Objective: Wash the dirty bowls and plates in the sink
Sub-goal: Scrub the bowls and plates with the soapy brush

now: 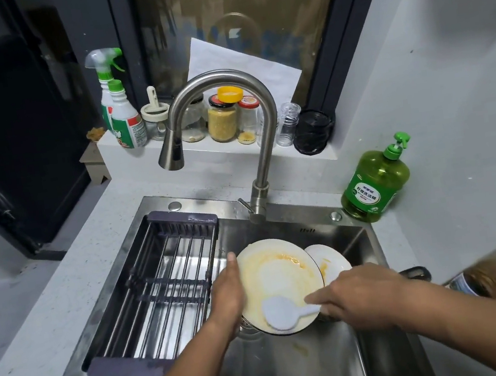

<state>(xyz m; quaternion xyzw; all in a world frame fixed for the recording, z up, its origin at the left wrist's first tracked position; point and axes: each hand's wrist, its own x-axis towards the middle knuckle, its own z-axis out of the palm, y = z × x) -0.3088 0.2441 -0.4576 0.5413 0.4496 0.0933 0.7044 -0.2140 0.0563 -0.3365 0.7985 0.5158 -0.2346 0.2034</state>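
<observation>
The round white plate (280,279), smeared with yellow residue, stands tilted on edge inside the stainless steel sink (297,369), over the drain. My left hand (227,296) steadies it from the left rim, fingers (232,258) stretched fairly straight along the edge rather than curled around it. My right hand (356,297) is clenched around the handle of a pale blue-white dish brush (282,313), whose flat head presses on the lower part of the plate's face. Behind the plate, touching or just beside it, a second white dish (330,260) with an orange smear leans against the right wall of the sink.

The risk I see is the plate slipping. My left hand only props it, so a hard push of the brush could swing it down onto the steel or knock it against the dish behind, chipping one of them. Wet soap would make that more likely. The curved steel faucet (222,108) shows no water running, so the residue may smear rather than lift. The green bottle of dish soap (375,184) stands on the pale surface, well apart from my hands. The grey drying rack (164,279) spans the sink's left half.
</observation>
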